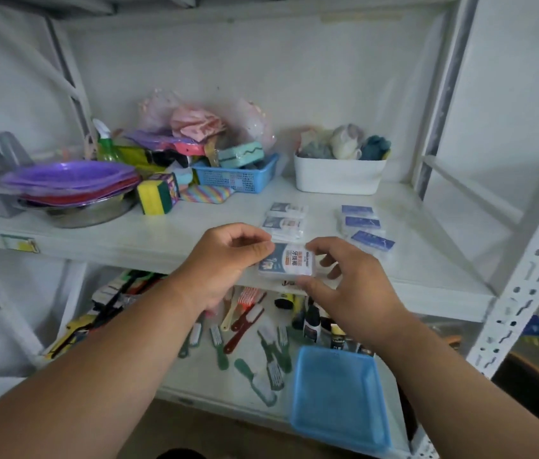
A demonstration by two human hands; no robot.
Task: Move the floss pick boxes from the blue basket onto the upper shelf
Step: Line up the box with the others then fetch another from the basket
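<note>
The blue basket (pixel 337 395) on the lower shelf looks empty. Your left hand (pixel 225 260) and right hand (pixel 347 286) pinch one floss box (pixel 286 262) at the upper shelf's (pixel 129 236) front edge, label up, long side running left-right.

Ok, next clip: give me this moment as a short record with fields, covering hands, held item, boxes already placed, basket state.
held item: floss pick box, pinched at its ends by both hands
left hand: on the box's left end
right hand: on the box's right end
boxes on upper shelf: two white-labelled, three blue-labelled
blue basket: on lower shelf, looks empty
stage: held box at the shelf's front edge
</note>
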